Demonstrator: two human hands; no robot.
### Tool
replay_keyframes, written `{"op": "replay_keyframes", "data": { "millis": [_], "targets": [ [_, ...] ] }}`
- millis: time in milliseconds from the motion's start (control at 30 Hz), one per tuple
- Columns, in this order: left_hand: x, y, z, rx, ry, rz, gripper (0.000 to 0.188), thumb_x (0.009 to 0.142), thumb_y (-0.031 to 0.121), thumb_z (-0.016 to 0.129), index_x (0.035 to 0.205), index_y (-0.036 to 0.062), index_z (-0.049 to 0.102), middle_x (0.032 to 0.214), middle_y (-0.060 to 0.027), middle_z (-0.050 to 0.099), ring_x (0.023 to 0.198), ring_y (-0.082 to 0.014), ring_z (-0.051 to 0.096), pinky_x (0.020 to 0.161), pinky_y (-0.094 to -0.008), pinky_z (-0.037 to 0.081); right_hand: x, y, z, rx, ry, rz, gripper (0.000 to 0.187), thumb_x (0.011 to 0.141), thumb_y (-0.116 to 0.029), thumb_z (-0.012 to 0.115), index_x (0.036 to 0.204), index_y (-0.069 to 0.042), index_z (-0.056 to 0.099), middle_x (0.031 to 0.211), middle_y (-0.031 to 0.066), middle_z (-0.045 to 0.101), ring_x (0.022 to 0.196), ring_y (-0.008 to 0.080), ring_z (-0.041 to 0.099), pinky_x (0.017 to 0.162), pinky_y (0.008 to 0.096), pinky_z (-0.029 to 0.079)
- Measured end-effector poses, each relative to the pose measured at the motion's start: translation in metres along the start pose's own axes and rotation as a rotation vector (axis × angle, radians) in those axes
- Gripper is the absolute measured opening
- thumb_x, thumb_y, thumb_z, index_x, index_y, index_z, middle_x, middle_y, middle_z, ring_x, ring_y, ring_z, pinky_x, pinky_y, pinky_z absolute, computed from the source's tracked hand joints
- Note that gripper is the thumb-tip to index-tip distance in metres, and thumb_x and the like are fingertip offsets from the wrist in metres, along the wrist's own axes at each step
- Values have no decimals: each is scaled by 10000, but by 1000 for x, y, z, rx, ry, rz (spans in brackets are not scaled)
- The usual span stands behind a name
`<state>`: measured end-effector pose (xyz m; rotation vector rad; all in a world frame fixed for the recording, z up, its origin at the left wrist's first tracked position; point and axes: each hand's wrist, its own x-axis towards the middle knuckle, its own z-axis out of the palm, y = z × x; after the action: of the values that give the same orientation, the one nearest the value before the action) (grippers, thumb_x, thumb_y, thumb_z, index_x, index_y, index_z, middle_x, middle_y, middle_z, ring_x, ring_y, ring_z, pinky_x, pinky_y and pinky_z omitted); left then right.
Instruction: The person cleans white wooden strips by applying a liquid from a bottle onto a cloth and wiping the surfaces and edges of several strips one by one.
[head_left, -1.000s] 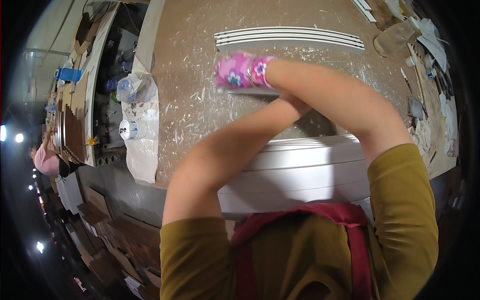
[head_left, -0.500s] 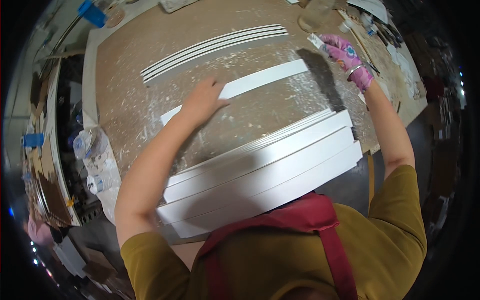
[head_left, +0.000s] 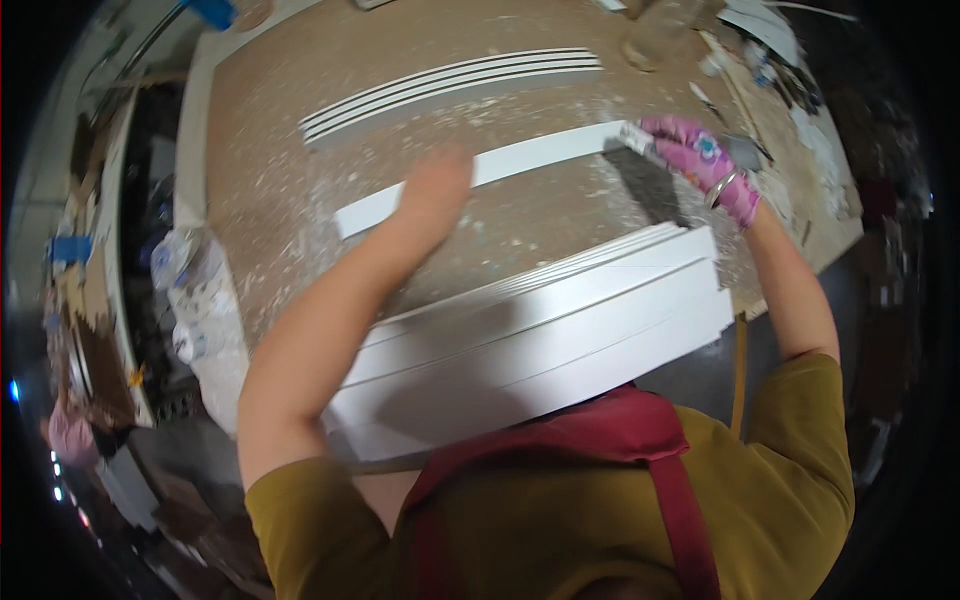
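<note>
A single white strip point(head_left: 545, 151) lies across the brown worktable in front of me. My left hand point(head_left: 437, 195), bare and blurred, rests over the strip left of its middle, and its fingers do not show clearly. In a pink flowered glove, my right hand point(head_left: 690, 150) is closed on a small whitish block point(head_left: 638, 139), whose kind I cannot make out. That block meets the strip's right end. Beyond the strip sits a row of white strips with dark gaps point(head_left: 450, 93). Wide white boards point(head_left: 560, 330) are piled along the near edge, against my apron.
The worktable point(head_left: 270, 100) is scuffed with white marks. Tools and scraps point(head_left: 770, 90) crowd its right side, near a clear jar point(head_left: 660, 35). Plastic-wrapped items point(head_left: 185, 265) hang at the left edge. At far left a person in pink point(head_left: 70, 435) is visible.
My right hand has come nearer and brought the whitish block down onto the strip's right end. My left hand has shifted slightly along the strip. The whole view has moved a little.
</note>
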<state>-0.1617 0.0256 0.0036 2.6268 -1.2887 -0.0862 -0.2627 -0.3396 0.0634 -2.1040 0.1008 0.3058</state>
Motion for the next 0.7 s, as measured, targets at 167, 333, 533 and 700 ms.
{"op": "replay_keyframes", "data": {
  "millis": [167,333,533,700],
  "targets": [
    [14,22,-5,284,-232,-62,228,831,77,466,1013,-7,574,978,-188,596,883,-331,596,789,-409,510,115,-107,116,-563,-71,-870,376,893,-315,504,1159,-62,583,1127,148,592,1067,328,533,957,398,410],
    [-1,21,17,121,65,-26,228,824,96,489,991,-4,607,999,-188,611,920,-301,603,777,-407,515,165,-167,283,-251,-406,-961,247,774,-277,651,974,-133,630,890,80,631,757,243,604,664,347,505],
    [22,-5,46,219,788,130,232,815,117,516,966,0,647,1023,-188,628,965,-264,612,763,-405,522,173,-215,264,-893,-357,-815,231,740,-216,586,918,-84,651,833,143,648,735,278,630,609,364,474],
    [0,-8,7,117,142,65,333,793,244,612,1067,65,552,869,-149,609,910,-325,602,751,-405,504,114,-185,134,-746,-154,-708,281,821,-168,579,1089,-93,622,1024,103,628,926,255,608,770,329,469]
  ]
}}
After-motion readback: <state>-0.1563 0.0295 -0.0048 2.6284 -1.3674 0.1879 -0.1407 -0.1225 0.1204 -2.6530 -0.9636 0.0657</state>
